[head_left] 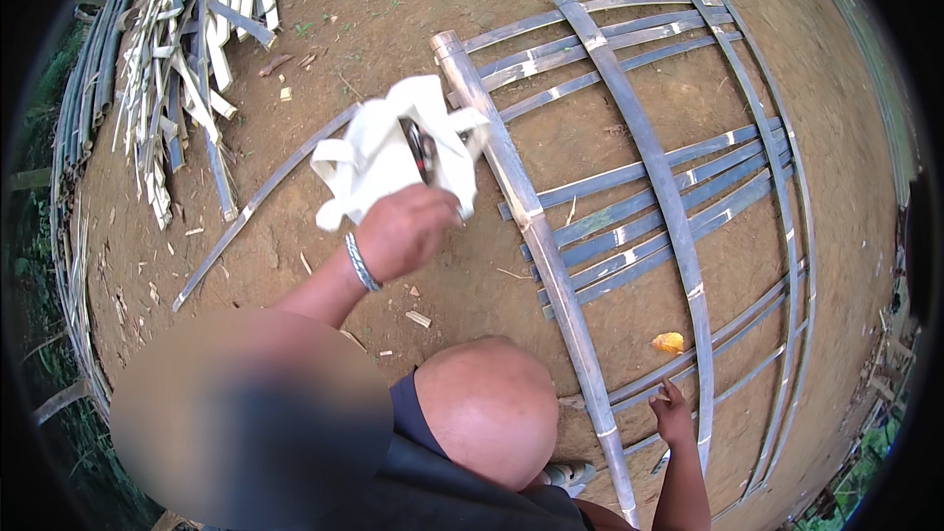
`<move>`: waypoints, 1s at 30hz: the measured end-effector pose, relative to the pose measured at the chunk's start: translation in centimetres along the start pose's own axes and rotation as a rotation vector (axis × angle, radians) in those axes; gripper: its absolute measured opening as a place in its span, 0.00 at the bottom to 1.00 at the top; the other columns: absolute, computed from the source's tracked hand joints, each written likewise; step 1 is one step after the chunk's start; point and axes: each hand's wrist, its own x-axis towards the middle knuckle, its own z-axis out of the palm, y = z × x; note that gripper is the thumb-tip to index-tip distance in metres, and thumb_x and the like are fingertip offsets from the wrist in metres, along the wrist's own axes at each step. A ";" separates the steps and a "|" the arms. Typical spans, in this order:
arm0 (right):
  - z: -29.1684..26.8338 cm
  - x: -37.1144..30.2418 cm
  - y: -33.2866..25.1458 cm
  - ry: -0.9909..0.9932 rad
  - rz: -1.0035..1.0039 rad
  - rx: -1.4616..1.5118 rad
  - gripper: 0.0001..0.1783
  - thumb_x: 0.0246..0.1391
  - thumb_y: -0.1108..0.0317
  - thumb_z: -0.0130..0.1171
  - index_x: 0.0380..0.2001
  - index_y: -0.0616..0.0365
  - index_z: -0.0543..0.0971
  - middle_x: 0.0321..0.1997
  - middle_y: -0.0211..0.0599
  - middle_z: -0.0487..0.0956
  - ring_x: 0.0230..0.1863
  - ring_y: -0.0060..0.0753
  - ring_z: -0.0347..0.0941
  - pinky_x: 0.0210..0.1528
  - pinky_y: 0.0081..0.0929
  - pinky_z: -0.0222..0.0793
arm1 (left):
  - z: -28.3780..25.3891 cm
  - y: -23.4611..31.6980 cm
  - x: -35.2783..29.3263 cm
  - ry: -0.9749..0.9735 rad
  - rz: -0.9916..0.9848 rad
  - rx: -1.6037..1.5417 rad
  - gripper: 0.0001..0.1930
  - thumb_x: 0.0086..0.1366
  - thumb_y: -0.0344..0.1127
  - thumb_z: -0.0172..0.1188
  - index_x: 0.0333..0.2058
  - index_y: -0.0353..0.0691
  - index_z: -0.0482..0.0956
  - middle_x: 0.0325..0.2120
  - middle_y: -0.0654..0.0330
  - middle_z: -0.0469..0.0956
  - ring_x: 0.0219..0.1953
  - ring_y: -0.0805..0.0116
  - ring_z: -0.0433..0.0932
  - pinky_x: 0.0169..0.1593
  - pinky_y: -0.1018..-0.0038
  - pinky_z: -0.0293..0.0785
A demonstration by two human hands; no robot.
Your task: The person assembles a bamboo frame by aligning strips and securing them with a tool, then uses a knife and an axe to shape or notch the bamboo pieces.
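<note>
The left hand [418, 231] is raised over the dirt ground [374, 29], fingers closed on a white cloth bag [379, 152] whose folds fan up and away from the wrist. A dark round object [421, 149] shows inside the bag; it may be a roll of tape, but it is mostly hidden. The right hand [672, 413], fingers loosely spread, rests on a slat of the bamboo frame [629, 118], whose thick pole runs from upper left to lower right. A yellow scrap [669, 342] lies just above that hand. Split bamboo strips [187, 59] are piled well apart.
</note>
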 end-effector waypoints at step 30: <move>4.1 -2.0 5.8 -0.067 0.017 0.044 0.37 0.58 0.64 0.65 0.68 0.59 0.65 0.60 0.54 0.77 0.48 0.35 0.81 0.51 0.31 0.75 | 12.3 -4.3 1.3 -0.527 -0.578 0.273 0.11 0.62 0.30 0.56 0.38 0.36 0.85 0.44 0.46 0.83 0.46 0.50 0.82 0.50 0.59 0.79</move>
